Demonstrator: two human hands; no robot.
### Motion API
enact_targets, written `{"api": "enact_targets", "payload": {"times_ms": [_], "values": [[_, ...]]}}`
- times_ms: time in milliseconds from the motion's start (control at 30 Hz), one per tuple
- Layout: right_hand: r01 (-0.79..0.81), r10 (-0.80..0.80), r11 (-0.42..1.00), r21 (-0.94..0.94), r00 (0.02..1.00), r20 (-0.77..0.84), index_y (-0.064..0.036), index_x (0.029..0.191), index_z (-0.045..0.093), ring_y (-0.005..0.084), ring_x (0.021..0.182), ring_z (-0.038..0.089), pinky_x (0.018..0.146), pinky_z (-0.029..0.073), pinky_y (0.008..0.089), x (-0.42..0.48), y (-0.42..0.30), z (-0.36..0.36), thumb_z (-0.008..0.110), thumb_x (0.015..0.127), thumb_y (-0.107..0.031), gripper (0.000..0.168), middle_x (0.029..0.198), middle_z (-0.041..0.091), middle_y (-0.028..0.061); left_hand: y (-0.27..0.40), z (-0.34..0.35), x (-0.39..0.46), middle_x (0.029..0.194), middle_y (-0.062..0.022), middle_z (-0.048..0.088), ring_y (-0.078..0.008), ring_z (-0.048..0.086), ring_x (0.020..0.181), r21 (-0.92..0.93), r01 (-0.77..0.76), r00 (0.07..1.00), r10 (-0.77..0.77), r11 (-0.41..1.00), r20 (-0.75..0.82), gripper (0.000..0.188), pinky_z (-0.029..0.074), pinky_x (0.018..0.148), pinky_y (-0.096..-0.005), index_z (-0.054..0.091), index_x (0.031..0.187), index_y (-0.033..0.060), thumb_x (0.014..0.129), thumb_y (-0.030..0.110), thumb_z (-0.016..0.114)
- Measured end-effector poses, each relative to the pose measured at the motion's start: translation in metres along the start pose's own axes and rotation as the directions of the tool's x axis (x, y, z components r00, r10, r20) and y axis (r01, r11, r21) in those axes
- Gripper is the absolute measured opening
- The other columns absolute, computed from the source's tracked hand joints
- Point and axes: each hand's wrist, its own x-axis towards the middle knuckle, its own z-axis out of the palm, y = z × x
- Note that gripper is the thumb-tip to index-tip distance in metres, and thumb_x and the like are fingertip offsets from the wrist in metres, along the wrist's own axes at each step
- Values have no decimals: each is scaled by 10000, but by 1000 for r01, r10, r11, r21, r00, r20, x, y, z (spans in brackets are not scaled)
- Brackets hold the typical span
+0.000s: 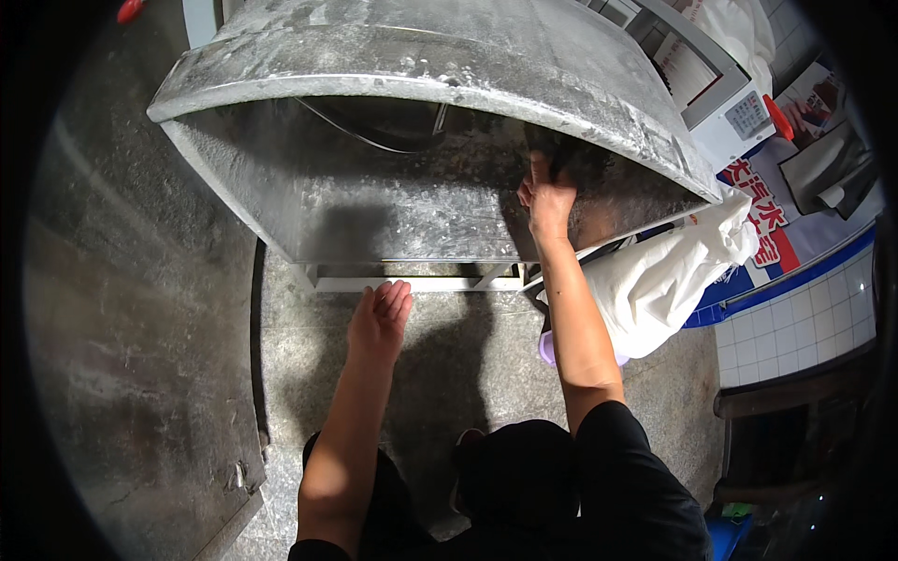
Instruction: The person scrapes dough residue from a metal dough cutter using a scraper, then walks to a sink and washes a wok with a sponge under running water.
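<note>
Before me stands a flour-dusted metal housing (435, 52) with a wide open front. Inside it, a curved metal rod (400, 149) hangs near the top, and white powder speckles the scuffed inner wall (421, 217). My right hand (549, 200) reaches into the right part of the opening. Its fingertips run into deep shadow, so whether they hold or touch anything is hidden. My left hand (382, 312) is outside, just below the lower lip of the opening, palm turned up and fingers slightly curled, with nothing in it.
A large worn metal surface (140, 336) runs along the left. On the right, a white woven sack (652, 273) stands over a purple object (547, 348). Behind it are a printed banner (761, 210) and a white machine frame (729, 116). White bars (421, 284) lie low beneath the housing.
</note>
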Motion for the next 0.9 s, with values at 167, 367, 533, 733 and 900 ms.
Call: {"api": "enact_targets", "payload": {"times_ms": [167, 367, 533, 733, 900], "values": [[-100, 93, 991, -85, 993, -77, -63, 814, 483, 72, 402, 318, 364, 259, 248, -8, 21, -12, 650, 860, -197, 218, 529, 354, -35, -5, 2, 0, 1310, -265, 429, -354, 390, 1270, -3, 4, 1000, -4, 1000, -1, 446, 354, 1068, -431, 443, 1163, -124, 985, 280, 385], [-125, 119, 990, -59, 987, -104, -79, 778, 439, 71, 395, 282, 365, 246, 248, -10, 20, -9, 634, 867, -194, 244, 520, 333, -39, -5, 6, 0, 1283, -273, 448, -367, 432, 1232, 0, 0, 1000, 0, 1000, 27, 411, 367, 1055, -457, 455, 1130, -108, 991, 268, 362], [-58, 52, 997, -59, 994, -99, -81, 753, 438, 85, 394, 329, 364, 277, 252, -20, 11, -8, 626, 876, -232, 271, 527, 377, -15, -3, 8, -8, 1283, -263, 459, -358, 435, 1233, 9, -1, 999, 1, 1000, -37, 469, 368, 1058, -446, 405, 1201, -139, 994, 278, 349], [-240, 252, 939, -244, 967, 19, -45, 826, 465, 110, 395, 378, 367, 305, 269, -13, 12, -17, 645, 856, -244, 270, 528, 405, 7, -4, 9, -6, 1295, -272, 443, -358, 428, 1240, -1, 11, 1000, -11, 1000, 2, 488, 357, 1067, -443, 381, 1217, -149, 992, 283, 347], [-99, 156, 853, -513, 985, 69, 4, 937, 562, 137, 407, 453, 373, 361, 305, -4, -3, -8, 605, 857, -172, 198, 558, 493, 52, -3, 9, -9, 1321, -275, 415, -357, 424, 1244, 19, -1, 1000, 1, 1000, 22, 505, 355, 1067, -440, 349, 1250, -142, 986, 288, 363]]}}
